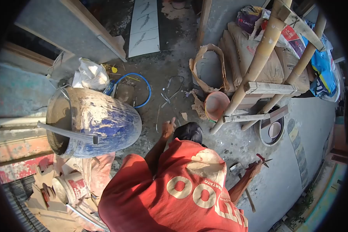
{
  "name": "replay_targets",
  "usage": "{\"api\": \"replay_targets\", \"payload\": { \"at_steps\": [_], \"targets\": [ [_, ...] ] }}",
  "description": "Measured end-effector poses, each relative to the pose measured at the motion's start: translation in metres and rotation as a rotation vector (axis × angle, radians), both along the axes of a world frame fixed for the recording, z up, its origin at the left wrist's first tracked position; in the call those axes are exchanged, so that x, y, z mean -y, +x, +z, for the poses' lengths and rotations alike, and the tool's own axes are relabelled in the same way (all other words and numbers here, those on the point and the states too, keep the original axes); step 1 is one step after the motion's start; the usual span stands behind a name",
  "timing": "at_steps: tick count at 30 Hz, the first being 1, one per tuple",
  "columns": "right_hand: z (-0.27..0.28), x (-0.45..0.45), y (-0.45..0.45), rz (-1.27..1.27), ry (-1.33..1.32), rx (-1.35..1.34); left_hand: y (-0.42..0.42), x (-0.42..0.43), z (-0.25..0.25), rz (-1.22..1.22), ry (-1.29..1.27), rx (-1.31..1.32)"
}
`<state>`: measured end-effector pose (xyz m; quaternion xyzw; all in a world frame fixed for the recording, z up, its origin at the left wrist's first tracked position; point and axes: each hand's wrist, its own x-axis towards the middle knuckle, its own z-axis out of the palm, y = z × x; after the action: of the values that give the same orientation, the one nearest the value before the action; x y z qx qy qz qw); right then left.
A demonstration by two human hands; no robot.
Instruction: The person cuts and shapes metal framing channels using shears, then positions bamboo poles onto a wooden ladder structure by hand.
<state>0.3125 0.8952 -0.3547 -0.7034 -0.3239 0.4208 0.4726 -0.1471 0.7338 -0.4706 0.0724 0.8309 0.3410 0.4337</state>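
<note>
My right hand [254, 168] is closed around red-handled pliers [263, 158], held low over the concrete floor at the right. The metal end of the pliers points away from the palm. Below that forearm lies a wooden-handled tool [250, 199], partly hidden by my arm. My left hand [168, 127] hangs near the middle, just left of a dark rounded shape [188, 132]; a finger stretches out and nothing shows in it. Ahead of it, thin bent strips [167, 98] and a small cardboard scrap [184, 116] lie on the floor. Red shirt fabric fills the lower middle.
A large blue mud-stained drum [104, 120] lies on its side at left, beside a blue hoop [149, 91]. A bamboo ladder [255, 63] leans at right over stacked sacks [251, 48]. Nearby are an orange bucket [216, 105] and a round basin [265, 135].
</note>
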Motion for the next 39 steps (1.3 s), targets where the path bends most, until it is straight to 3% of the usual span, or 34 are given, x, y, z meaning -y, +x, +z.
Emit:
{"api": "replay_targets", "payload": {
  "at_steps": [2, 3, 4, 5, 7, 8, 10, 13, 15, 17, 20, 25, 27, 29, 35, 37, 39],
  "targets": [
    [0.043, -0.033, -0.005, -0.375, -0.034, -0.416, 0.013, -0.046, 0.03, -0.087, 0.386, -0.069],
    [0.051, -0.047, 0.002, -0.393, -0.063, -0.621, 0.017, -0.066, 0.018, -0.174, 0.517, -0.125],
    [0.034, -0.058, 0.029, -0.395, -0.144, -0.987, 0.017, -0.091, 0.029, -0.223, 0.441, 0.015],
    [0.006, -0.067, 0.059, -0.129, -0.1, -1.139, 0.012, -0.11, 0.029, -0.282, 0.484, 0.118],
    [0.02, -0.103, 0.048, -0.283, -0.146, -1.134, 0.013, -0.156, 0.076, -0.35, 0.501, 0.049],
    [0.028, -0.125, 0.046, -0.21, -0.063, -1.086, 0.016, -0.174, 0.101, -0.387, 0.513, 0.035],
    [0.037, -0.169, 0.044, -0.001, 0.091, -1.01, 0.023, -0.212, 0.149, -0.203, 0.716, 0.066],
    [0.067, -0.266, 0.023, 0.143, 0.173, -0.759, 0.04, -0.265, 0.204, -0.104, 0.835, -0.114],
    [0.074, -0.341, 0.015, 0.307, 0.24, -0.826, 0.054, -0.302, 0.242, -0.074, 0.953, -0.188],
    [0.111, -0.405, -0.015, 0.19, 0.243, -0.501, 0.063, -0.338, 0.265, -0.064, 1.0, -0.27],
    [0.129, -0.495, -0.028, 0.388, 0.404, -0.404, 0.079, -0.383, 0.299, 0.061, 1.045, -0.385],
    [0.14, -0.574, -0.071, 0.665, 0.51, -0.392, 0.063, -0.423, 0.287, 0.111, 1.019, -0.546],
    [0.145, -0.576, -0.086, 0.698, 0.551, -0.421, 0.051, -0.435, 0.274, 0.146, 1.019, -0.555],
    [0.134, -0.587, -0.089, 0.731, 0.357, -0.37, 0.064, -0.437, 0.3, 0.17, 0.951, -0.575],
    [0.15, -0.587, -0.102, 0.85, 0.623, -0.271, 0.054, -0.445, 0.304, 0.195, 0.876, -0.504],
    [0.16, -0.585, -0.101, 0.891, 0.592, -0.292, 0.052, -0.452, 0.301, 0.151, 0.915, -0.627],
    [0.169, -0.586, -0.097, 0.929, 0.56, -0.3, 0.055, -0.459, 0.307, 0.106, 0.868, -0.59]
  ]
}}
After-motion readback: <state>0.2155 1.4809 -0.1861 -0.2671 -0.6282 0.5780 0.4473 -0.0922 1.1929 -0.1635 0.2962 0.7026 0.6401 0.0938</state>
